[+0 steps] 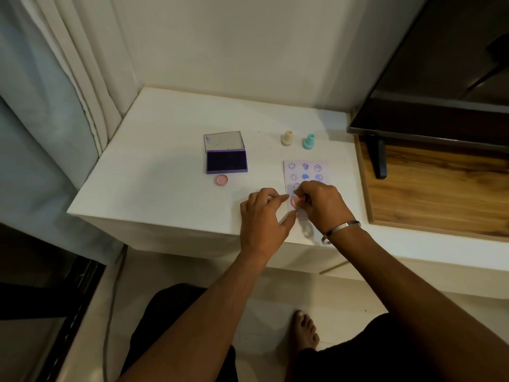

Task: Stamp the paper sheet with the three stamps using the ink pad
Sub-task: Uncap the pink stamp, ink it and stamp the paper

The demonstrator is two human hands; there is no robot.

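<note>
1. Head view: the paper sheet (305, 172) lies on the white table (165, 161), toward its right side, printed with rows of blue smiley and heart marks.
2. The right hand (322, 201) is over the lower part of the sheet, fingers pinched together around a pink stamp (297, 201), which is tilted with its round face toward the left. Whether the stamp touches the paper cannot be told.
3. The left hand (261, 216) sits just left of the sheet's lower edge, fingers loosely spread and holding nothing, forefinger and thumb pointing toward the pink stamp.
4. A metal bangle (341, 230) circles the right wrist.
5. Beyond the sheet's top edge stand a cream stamp (287, 137) and a teal stamp (308, 142), upright and side by side, apart from each other.
6. Well left of the sheet, the ink pad (226, 160) lies with its lid open, purple pad exposed.
7. Just in front of the ink pad rests a small pink cap (221, 179), well apart from the sheet.
</note>
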